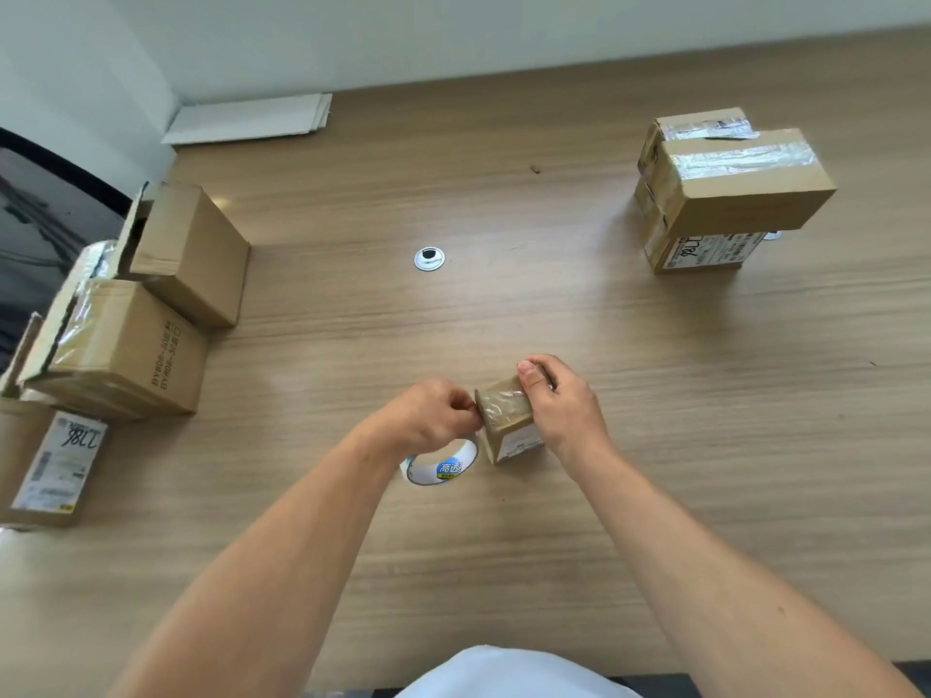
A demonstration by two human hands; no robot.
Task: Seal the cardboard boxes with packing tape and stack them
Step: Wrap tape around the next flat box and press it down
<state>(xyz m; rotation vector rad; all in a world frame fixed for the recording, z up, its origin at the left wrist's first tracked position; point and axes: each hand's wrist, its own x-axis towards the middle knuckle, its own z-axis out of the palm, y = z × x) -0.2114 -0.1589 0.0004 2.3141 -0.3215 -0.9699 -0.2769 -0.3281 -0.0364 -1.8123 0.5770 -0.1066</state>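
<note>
Head view: the small box [511,420] sits near-centre on the table [554,294]. Your right hand [564,405] clamps it, thumb over the top. Your left hand [428,420] pinches the tape strip [504,403] at its left edge, with the tape roll [443,466] just nearside. Judged light, stiff-walled and glossy where taped: hold the bare cardboard sides.

A light wood-grain desk [554,521] runs up to a plain white wall [453,32]. A round silver cable grommet with a black centre [429,258] is set in the desk's middle. Flat white sheets [252,119] lie stacked in the far left corner against the wall. A small brown scrap [534,169] lies far back. A dark chair [35,219] stands beside the left edge.
</note>
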